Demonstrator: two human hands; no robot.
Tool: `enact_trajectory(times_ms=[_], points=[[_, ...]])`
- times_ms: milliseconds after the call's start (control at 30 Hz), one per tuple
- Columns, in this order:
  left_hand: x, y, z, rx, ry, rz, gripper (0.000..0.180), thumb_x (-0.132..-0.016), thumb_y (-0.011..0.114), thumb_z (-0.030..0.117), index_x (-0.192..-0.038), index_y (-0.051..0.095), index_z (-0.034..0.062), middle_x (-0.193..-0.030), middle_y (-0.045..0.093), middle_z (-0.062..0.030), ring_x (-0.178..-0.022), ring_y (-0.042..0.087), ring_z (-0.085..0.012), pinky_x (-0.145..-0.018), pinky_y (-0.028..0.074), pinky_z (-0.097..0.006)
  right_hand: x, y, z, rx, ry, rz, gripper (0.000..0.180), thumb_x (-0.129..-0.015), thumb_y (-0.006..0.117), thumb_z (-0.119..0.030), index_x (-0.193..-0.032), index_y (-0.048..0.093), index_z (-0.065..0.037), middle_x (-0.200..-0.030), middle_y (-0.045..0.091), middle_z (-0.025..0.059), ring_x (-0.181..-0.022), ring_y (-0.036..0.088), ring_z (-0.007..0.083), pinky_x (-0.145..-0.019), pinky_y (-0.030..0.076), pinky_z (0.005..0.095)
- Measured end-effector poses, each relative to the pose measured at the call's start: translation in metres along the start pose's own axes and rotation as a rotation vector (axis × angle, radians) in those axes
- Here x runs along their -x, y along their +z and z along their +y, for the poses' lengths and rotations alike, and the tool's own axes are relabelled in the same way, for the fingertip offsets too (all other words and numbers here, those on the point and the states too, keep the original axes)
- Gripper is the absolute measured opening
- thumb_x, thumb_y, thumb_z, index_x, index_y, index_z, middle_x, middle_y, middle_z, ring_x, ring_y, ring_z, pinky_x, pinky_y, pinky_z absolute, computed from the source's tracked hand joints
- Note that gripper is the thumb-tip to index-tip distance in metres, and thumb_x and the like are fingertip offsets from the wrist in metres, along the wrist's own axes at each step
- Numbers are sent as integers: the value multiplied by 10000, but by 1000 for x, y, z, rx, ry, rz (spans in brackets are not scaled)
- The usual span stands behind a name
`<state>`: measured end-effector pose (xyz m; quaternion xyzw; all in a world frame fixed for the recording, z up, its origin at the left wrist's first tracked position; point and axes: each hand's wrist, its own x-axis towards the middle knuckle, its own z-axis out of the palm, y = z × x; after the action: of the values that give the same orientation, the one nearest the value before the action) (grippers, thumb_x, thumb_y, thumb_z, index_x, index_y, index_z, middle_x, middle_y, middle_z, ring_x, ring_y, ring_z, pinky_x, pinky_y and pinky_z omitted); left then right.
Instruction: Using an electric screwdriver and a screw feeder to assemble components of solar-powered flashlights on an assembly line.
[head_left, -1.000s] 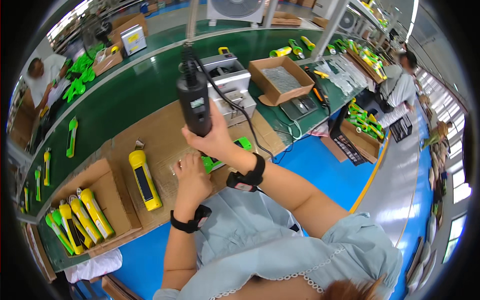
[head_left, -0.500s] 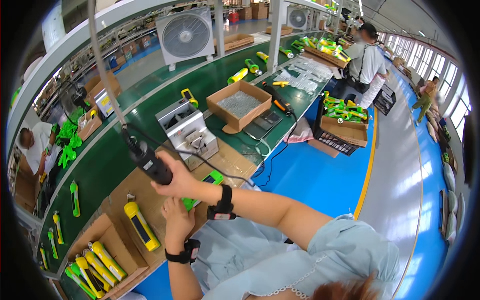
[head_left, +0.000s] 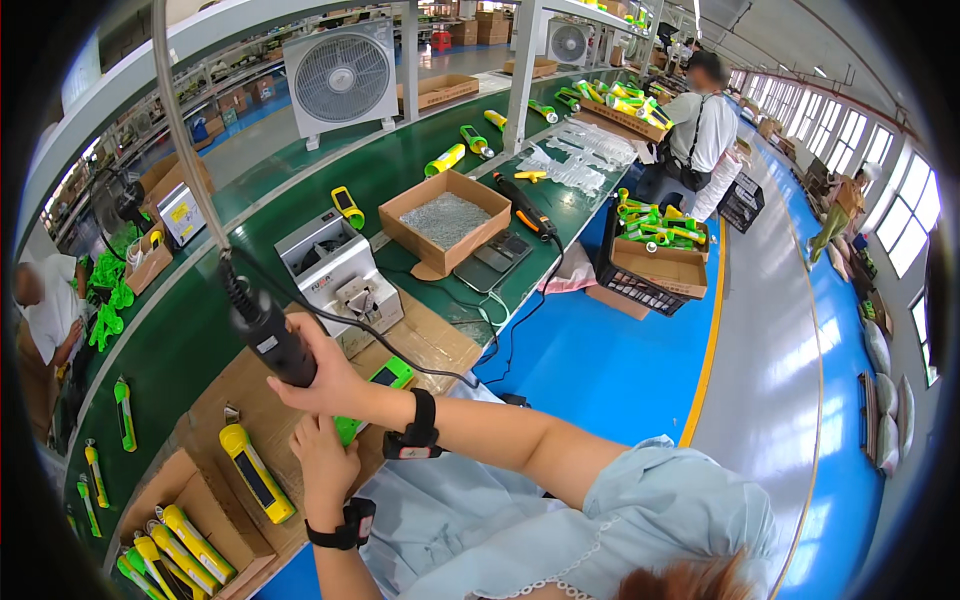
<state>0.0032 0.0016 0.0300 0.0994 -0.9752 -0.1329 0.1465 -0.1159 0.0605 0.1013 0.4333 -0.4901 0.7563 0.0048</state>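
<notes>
The right hand (head_left: 325, 385) is clenched around a black electric screwdriver (head_left: 268, 335), which points up toward 11 o'clock and hangs from a pale cable (head_left: 185, 130) that goes up out of the picture. The left hand (head_left: 322, 462) is below it, at 6 o'clock from the right hand, with the fingers closed on a small green part (head_left: 347, 428) lying on the brown cardboard sheet (head_left: 240, 400); how firmly it grips I cannot tell. Just at 9 o'clock from the left hand lies a yellow flashlight with a dark panel (head_left: 255, 472). At 7 o'clock, an open cardboard box (head_left: 215, 505) holds more yellow flashlights. At 12 o'clock from the hands stands a grey-white machine (head_left: 335, 275), and beyond it, toward 1 o'clock, an open brown carton of small grey pieces (head_left: 447, 220). The green conveyor belt (head_left: 190, 320) runs behind everything.
</notes>
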Motion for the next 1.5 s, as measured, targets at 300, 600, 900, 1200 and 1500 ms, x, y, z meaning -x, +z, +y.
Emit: enact_trajectory(times_ms=[300, 600, 900, 1200, 1500], points=[[9, -8, 2, 63, 21, 28, 506, -709, 700, 140, -1126, 478, -41, -1112, 475, -229, -1031, 457, -400, -902, 369, -460, 4, -38, -18, 143, 64, 111, 654, -725, 745, -67, -1262, 375, -29, -974, 550, 60, -812, 540, 102, -696, 457, 246], [-20, 3, -34, -156, -281, 94, 328, -753, 654, 184, -946, 545, -57, -971, 494, -223, -902, 506, -383, -786, 425, -457, 52, -115, -25, 211, 210, 286, 721, -722, 721, 20, -1324, 324, 4, -1117, 518, 73, -930, 547, 123, -787, 469, 270], [-233, 36, -104, 84, -620, 334, 618, -820, 627, 451, -1220, 478, 5, -1193, 479, -230, -1092, 508, -422, -905, 420, -494, 26, -93, -2, 321, 118, 236, 710, -698, 774, -44, -1269, 364, 51, -939, 598, 89, -740, 636, 129, -646, 505, 243], [-7, -45, 1, -189, -382, 347, 434, -782, 689, 275, -1114, 554, 30, -1192, 467, -284, -1092, 485, -431, -882, 399, -521, -19, -117, -5, 166, 45, 279, 425, -746, 717, 9, -1104, 489, -14, -830, 588, 14, -713, 571, 81, -643, 473, 227], [85, -40, -8, -24, -539, 1, 614, -790, 712, 253, -1343, 458, 173, -898, 558, -197, -753, 586, -321, -645, 483, -374, -93, -96, 3, -49, -136, 287, 440, -751, 753, -68, -1076, 459, -31, -812, 584, 22, -666, 566, 84, -573, 459, 222]])
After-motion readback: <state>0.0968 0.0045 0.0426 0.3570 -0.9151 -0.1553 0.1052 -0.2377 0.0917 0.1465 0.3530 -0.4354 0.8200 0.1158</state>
